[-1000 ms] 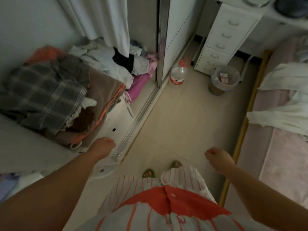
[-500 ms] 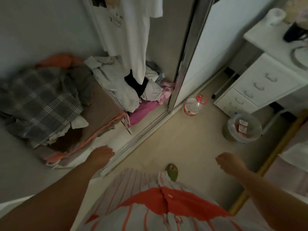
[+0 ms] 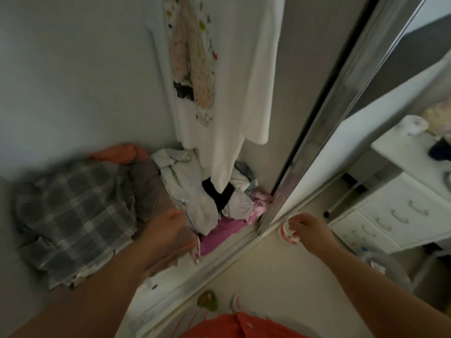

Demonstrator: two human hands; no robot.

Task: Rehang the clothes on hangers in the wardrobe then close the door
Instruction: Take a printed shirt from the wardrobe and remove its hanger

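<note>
Heaped clothes (image 3: 117,203) lie on the wardrobe floor, left and far. The left hand (image 3: 168,230) reaches over them, blurred, so its grip cannot be told. The right hand (image 3: 308,230) hangs loosely curled, empty, near the sliding door (image 3: 324,132); spilled garments could jam its track.

Landmark: wardrobe door (image 3: 324,132), mirrored sliding panel, open.
Hanging garment (image 3: 234,76): white, printed, hanging left of the door.
Clothes pile (image 3: 195,191): crumpled, on the wardrobe floor left of the door.
Plaid cloth (image 3: 73,215): grey, farthest left.
</note>
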